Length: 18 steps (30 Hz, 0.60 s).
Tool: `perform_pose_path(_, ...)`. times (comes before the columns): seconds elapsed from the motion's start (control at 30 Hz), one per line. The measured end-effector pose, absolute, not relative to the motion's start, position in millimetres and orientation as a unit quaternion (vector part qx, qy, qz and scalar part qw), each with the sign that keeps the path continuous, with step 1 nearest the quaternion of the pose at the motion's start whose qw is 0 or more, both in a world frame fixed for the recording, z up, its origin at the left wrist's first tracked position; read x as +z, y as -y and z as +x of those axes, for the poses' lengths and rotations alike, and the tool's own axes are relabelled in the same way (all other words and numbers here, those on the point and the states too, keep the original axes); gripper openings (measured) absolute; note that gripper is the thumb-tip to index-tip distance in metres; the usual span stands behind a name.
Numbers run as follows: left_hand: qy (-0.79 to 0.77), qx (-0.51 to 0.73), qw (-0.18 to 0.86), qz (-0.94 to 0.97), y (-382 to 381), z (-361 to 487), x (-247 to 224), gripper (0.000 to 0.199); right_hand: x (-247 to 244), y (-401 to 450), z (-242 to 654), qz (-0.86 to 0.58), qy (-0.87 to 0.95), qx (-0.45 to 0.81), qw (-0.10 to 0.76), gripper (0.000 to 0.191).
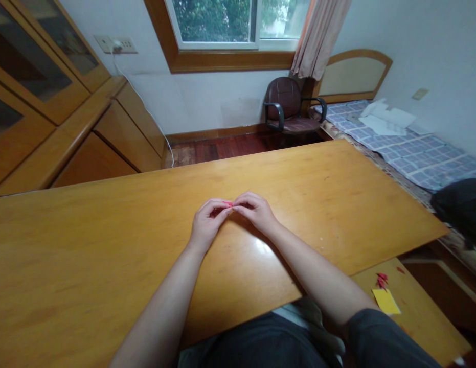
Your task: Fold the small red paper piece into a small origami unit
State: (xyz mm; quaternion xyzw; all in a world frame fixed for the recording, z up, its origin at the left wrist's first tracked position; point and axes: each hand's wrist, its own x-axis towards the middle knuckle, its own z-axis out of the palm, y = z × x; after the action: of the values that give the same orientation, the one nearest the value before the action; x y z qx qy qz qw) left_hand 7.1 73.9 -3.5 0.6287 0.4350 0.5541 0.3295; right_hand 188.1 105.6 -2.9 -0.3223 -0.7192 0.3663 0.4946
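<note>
Near the middle of the wooden table (107,245), both hands meet at the fingertips around a small red piece (229,203). My left hand (209,221) pinches it from the left, thumb and fingers pressed together. From the right, my right hand (256,210) closes its fingertips on the same piece. Most of the piece is hidden by the fingers, so its shape is hard to make out. Both hands are just above the table surface.
On a lower surface at the right lie several small red pieces (382,280) and a yellow square (386,301). Beyond the table stand a brown chair (284,102) and a bed with a checked cover (410,148). A dark bag (460,204) sits at the right edge.
</note>
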Motion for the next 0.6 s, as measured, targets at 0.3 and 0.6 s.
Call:
perform_pose_path(0.3, -0.442, 0.573, 0.372, 0.581, -74.1, 10.2, -4.0, 0.010, -2.1, -106.6, 188.4, -0.318, 0.733, 0.330, 0.503, 0.008)
perform_pose_path(0.6, -0.457, 0.553, 0.389, 0.578, -74.4, 8.5, -1.7, 0.016, -0.8, -105.1, 187.7, -0.313, 0.745, 0.330, 0.488, 0.009)
